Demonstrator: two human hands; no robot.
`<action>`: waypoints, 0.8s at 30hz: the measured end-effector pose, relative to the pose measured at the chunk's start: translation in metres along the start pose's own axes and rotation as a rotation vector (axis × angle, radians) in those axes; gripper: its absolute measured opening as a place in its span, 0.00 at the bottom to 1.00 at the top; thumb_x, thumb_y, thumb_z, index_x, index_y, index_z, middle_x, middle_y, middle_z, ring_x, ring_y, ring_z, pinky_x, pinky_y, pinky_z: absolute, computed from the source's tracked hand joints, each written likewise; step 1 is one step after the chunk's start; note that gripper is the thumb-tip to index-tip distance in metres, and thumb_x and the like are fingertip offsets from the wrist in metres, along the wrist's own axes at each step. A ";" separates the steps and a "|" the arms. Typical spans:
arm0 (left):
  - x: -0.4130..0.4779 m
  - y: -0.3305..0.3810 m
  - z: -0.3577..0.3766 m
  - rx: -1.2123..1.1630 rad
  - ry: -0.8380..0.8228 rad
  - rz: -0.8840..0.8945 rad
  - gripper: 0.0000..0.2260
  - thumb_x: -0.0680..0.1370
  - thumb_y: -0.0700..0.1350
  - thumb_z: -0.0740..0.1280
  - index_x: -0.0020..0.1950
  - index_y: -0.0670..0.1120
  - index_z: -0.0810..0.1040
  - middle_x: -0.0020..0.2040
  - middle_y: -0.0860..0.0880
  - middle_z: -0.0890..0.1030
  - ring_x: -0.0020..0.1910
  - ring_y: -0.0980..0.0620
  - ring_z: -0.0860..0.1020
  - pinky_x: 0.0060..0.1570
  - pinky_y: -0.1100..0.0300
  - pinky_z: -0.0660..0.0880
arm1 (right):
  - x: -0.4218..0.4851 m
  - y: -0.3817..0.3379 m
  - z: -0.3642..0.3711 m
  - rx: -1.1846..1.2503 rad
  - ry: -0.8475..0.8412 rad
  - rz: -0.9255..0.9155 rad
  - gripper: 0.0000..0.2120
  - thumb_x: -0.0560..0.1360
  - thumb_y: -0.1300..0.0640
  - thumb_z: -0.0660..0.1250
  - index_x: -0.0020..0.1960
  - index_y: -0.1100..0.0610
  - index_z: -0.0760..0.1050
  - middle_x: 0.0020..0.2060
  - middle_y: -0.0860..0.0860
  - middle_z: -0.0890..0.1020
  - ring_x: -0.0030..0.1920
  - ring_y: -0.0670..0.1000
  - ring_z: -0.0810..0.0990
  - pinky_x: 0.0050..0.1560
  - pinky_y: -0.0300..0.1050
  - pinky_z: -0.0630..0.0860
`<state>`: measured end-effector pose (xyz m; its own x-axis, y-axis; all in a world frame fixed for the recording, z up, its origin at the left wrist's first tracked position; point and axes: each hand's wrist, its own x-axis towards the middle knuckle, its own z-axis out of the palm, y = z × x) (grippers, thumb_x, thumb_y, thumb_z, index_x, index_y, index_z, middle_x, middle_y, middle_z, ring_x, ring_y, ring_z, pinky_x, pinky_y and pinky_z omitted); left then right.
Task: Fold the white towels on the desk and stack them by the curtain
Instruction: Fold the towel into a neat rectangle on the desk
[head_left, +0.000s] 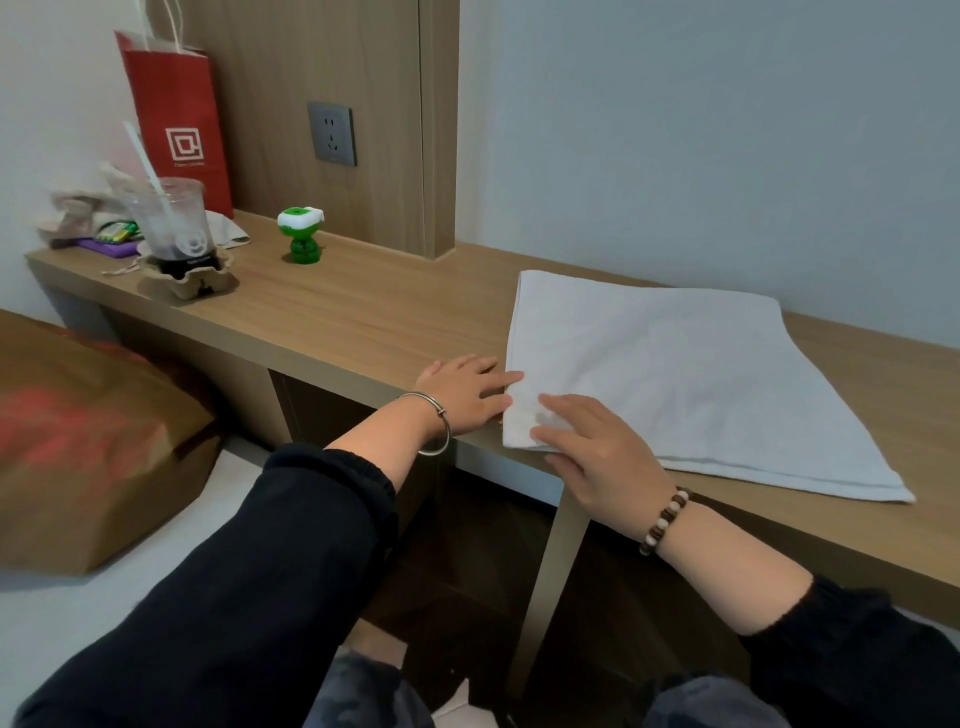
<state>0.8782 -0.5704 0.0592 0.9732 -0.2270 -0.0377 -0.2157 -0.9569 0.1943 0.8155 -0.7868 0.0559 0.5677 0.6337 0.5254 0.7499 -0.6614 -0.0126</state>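
Observation:
A white towel (675, 374) lies flat and folded over on the wooden desk (363, 312), right of centre. My left hand (462, 395) rests on the desk at the towel's near left corner, its straight fingers touching the edge. My right hand (587, 452) lies palm down on that same corner, fingers spread and pressing the cloth. No curtain shows in this view.
At the desk's left end stand a red paper bag (176, 119), a plastic cup with a straw (176, 228) in a cardboard holder, and a small green figure (301, 234). A wall socket (332, 132) sits above. A brown paper bag (93, 457) lies at lower left.

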 end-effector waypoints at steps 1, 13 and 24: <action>0.000 0.001 0.001 -0.006 0.005 -0.007 0.20 0.81 0.58 0.51 0.74 0.66 0.57 0.77 0.55 0.56 0.76 0.51 0.51 0.72 0.43 0.46 | -0.004 0.002 -0.003 -0.005 0.028 0.041 0.10 0.68 0.63 0.76 0.49 0.59 0.82 0.54 0.60 0.81 0.53 0.61 0.80 0.52 0.53 0.77; 0.015 0.013 -0.011 -0.029 -0.060 -0.101 0.22 0.80 0.52 0.51 0.75 0.62 0.57 0.78 0.52 0.54 0.77 0.48 0.50 0.72 0.37 0.48 | 0.002 0.028 -0.014 0.039 -0.184 0.321 0.13 0.80 0.53 0.60 0.61 0.51 0.79 0.56 0.48 0.78 0.57 0.49 0.70 0.53 0.41 0.69; 0.029 0.065 -0.010 0.233 0.089 -0.005 0.18 0.79 0.39 0.52 0.68 0.48 0.69 0.71 0.47 0.67 0.73 0.45 0.60 0.68 0.47 0.61 | 0.006 0.040 -0.027 0.110 -0.318 0.300 0.15 0.80 0.62 0.59 0.62 0.53 0.78 0.63 0.50 0.78 0.64 0.50 0.72 0.62 0.40 0.64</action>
<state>0.8933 -0.6369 0.0809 0.9754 -0.2148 0.0501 -0.2131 -0.9763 -0.0374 0.8403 -0.8201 0.0814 0.8289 0.5236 0.1971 0.5580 -0.7990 -0.2243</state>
